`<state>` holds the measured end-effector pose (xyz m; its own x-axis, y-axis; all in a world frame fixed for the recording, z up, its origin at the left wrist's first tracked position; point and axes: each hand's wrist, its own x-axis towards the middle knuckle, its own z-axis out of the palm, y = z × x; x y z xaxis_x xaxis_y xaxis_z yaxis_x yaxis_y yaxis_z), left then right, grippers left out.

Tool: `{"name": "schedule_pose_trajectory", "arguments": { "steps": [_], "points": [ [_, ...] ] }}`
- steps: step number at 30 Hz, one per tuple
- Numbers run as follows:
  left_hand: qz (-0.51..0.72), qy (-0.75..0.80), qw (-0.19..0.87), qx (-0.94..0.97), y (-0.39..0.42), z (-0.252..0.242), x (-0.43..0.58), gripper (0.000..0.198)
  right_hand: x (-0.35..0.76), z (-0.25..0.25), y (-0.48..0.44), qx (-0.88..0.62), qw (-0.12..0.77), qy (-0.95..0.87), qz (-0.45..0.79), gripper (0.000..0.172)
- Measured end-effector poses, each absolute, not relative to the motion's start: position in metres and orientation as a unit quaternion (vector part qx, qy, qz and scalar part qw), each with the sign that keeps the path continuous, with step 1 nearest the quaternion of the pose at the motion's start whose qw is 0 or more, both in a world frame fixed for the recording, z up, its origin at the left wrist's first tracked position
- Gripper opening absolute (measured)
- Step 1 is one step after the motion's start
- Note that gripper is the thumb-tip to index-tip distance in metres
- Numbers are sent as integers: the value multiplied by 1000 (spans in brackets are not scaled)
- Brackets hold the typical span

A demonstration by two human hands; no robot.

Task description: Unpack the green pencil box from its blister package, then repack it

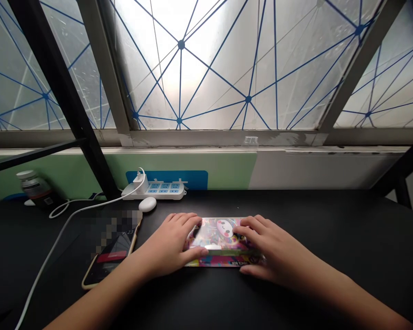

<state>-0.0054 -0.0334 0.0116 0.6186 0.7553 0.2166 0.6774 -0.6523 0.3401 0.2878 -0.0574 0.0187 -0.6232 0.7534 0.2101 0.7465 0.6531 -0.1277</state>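
Resting flat on the black table (330, 229), a colourful packet (220, 234) printed with a cartoon face lies between a person's two bare hands, just in front of them. The left hand (168, 245) covers the packet's left end, fingers draped loosely over the top and thumb laid along its near edge, a light, half-closed hold. The right hand (271, 251) mirrors it on the right end, fingers curved over the top and thumb tucked at the near edge. A phone (105, 266) lies just beside the left wrist. Farther back, near the wall, sit a white power strip (158, 189), a small white oval object (147, 204), a trailing white cable (55, 247) and a bottle (34, 188).
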Motion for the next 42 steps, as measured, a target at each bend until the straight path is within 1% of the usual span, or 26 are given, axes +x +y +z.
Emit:
{"name": "schedule_pose_trajectory", "arguments": {
  "steps": [2, 4, 6, 9, 11, 14, 18, 22, 24, 27, 29, 33, 35, 37, 39, 42],
  "points": [
    [163, 402, 93, 896, -33, 7, -4, 58, 291, 22, -57, -422, 135, -893, 74, 47],
    [160, 402, 85, 898, -32, 5, -4, 58, 294, 22, -53, -437, 151, -880, 105, 45],
    [161, 399, 83, 899, -31, 6, -5, 59, 298, 18, -48, -457, 158, -868, 114, 53],
    [171, 392, 74, 901, -32, 7, -5, 63, 308, 10, -38, -483, 152, -854, 117, 70],
    [182, 384, 54, 903, -34, 9, -4, 67, 315, 8, -32, -500, 154, -845, 113, 76],
    [202, 366, -8, 908, -38, 11, 0, 77, 323, 11, -27, -513, 167, -836, 100, 80],
    [224, 347, -98, 905, -44, 13, 5, 86, 326, 21, -28, -495, 195, -845, 65, 75],
    [249, 343, -151, 893, -44, 18, 1, 91, 320, 26, -35, -468, 250, -847, -17, 70],
    [266, 362, -176, 876, -42, 22, -3, 85, 316, 28, -40, -443, 267, -853, -65, 68],
    [267, 376, -179, 869, -40, 28, -6, 66, 310, 29, -47, -408, 275, -861, -126, 62],
    [250, 369, -171, 879, -43, 29, -4, 56, 307, 28, -51, -391, 268, -866, -159, 50],
    [193, 356, -177, 897, -55, 29, 7, 42, 300, 23, -55, -355, 217, -886, -203, 20],
    [165, 368, -170, 899, -62, 31, 11, 39, 296, 22, -57, -346, 197, -892, -213, 12],
    [142, 385, -153, 899, -67, 34, 13, 37, 292, 21, -60, -341, 193, -894, -218, 11],
    [128, 390, -133, 902, -68, 35, 13, 36, 288, 21, -63, -336, 196, -896, -215, 13],
    [124, 384, -117, 907, -66, 35, 11, 39, 285, 19, -66, -334, 198, -900, -199, 23]
  ]
}}
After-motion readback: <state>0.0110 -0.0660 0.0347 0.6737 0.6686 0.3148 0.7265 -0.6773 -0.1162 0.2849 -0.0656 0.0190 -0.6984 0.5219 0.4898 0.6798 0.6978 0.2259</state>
